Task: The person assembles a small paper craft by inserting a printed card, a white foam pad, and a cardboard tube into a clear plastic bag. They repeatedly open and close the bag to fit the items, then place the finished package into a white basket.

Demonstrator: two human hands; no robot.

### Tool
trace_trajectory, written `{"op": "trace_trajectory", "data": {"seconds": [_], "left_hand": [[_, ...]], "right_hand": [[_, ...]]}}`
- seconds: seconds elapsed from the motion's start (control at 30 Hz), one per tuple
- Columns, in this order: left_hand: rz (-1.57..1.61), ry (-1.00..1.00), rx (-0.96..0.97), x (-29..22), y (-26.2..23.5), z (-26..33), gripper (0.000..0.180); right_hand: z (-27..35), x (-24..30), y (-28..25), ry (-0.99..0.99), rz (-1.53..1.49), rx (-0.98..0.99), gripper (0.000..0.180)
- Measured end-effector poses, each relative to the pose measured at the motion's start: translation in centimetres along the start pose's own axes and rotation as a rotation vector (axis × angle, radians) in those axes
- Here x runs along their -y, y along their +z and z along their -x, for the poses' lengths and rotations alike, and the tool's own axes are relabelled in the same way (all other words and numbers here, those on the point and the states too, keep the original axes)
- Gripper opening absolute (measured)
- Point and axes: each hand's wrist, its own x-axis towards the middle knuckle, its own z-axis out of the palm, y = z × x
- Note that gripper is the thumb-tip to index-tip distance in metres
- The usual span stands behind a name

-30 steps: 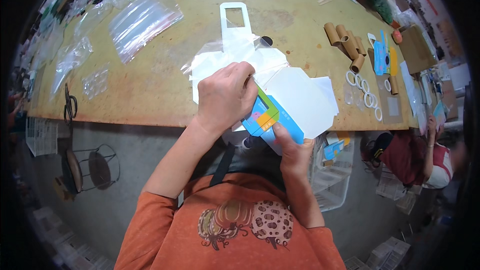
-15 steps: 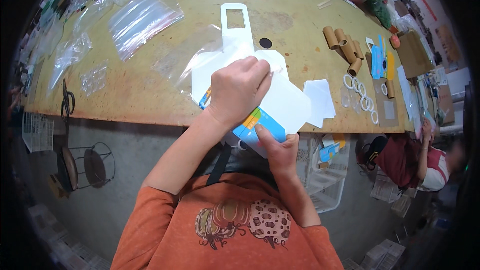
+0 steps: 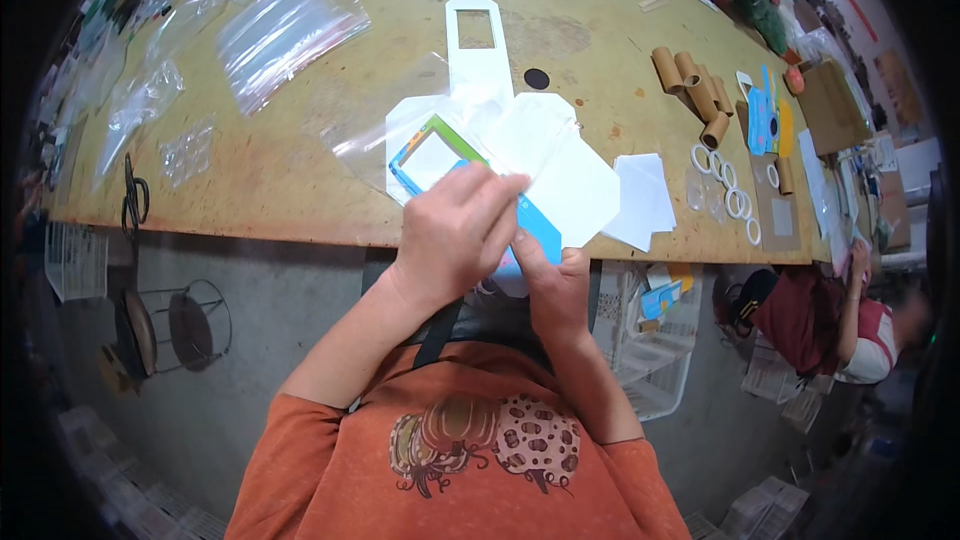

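Note:
A blue printed card (image 3: 541, 233) with a green-edged, framed window at its far end lies tilted in front of me, its near end over the table's front edge. My right hand (image 3: 556, 285) grips that near end, thumb on top. Bent across the card's middle, my left hand (image 3: 447, 230) is closed, fingertips at the card's right edge; what they pinch is hidden. Under the card are white die-cut cards (image 3: 583, 180), one with a long windowed strip (image 3: 478, 65) pointing away. A clear plastic bag (image 3: 375, 140) lies by their left side.
Clear bags (image 3: 290, 40) and scissors (image 3: 133, 205) lie left. To the right are white sheets (image 3: 645, 195), cardboard tubes (image 3: 700, 90), white rings (image 3: 735, 202) and a black disc (image 3: 536, 79). A white crate (image 3: 660, 370) stands below the table edge. Another person (image 3: 820, 315) is at far right.
My left hand has moved back toward me and slightly left, lower over the card. The card's windowed end, mostly covered before, now shows.

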Motion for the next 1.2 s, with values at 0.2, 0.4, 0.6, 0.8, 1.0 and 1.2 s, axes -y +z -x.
{"op": "trace_trajectory", "data": {"seconds": [0.2, 0.4, 0.6, 0.8, 1.0, 1.2], "left_hand": [[0.003, -0.068, -0.057, 0.4, 0.7, -2.5, 0.012], [0.036, 0.112, -0.009, -1.2, 0.9, -1.4, 0.015], [0.024, 0.055, 0.031, 0.2, -0.4, 1.0, 0.017], [0.04, -0.15, 0.034, 0.2, -1.7, 0.6, 0.019], [0.07, -0.01, 0.066, -1.0, -0.7, 0.5, 0.018], [0.052, 0.016, 0.032, -0.5, -0.7, 1.3, 0.024]], "right_hand": [[0.9, -0.8, -0.9, 0.098, 0.072, 0.224, 0.012], [0.5, -2.0, -0.4, -0.074, 0.054, 0.081, 0.016], [0.1, -0.7, 0.4, 0.099, -0.036, 0.025, 0.021], [-0.8, 2.5, 0.3, 0.425, 0.027, 0.243, 0.025], [-0.4, 1.3, -0.9, 0.365, 0.108, 0.301, 0.025], [0.2, 1.6, -0.6, 0.377, 0.001, 0.186, 0.023]]}}
